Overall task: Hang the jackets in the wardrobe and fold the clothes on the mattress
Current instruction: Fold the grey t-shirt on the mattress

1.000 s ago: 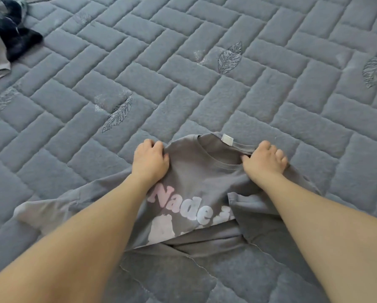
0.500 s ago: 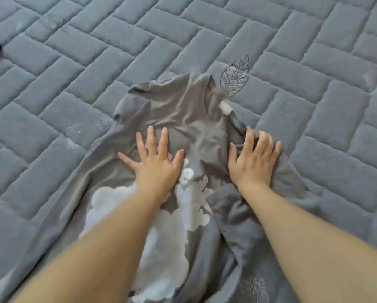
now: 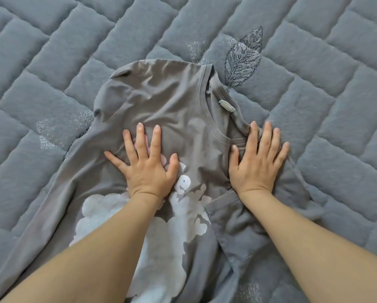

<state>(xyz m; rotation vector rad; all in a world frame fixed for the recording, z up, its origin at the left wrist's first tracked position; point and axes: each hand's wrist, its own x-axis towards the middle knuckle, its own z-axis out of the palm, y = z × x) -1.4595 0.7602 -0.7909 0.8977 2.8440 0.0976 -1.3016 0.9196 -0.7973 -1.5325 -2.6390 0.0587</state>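
T-shirt collar now flatter

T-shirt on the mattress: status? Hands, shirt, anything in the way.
Left hand and right hand open, flat on grey T-shirt. Shirt face up on quilted mattress, wrinkled, right sleeve folded in. Nothing obstructing.

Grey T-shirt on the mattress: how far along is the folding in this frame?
Done: the grey T-shirt lies print-up on the quilted mattress. In hand: left hand and right hand press flat on it, smoothing. Left: no finished fold shows; one sleeve lies doubled over. No jackets or wardrobe in view.
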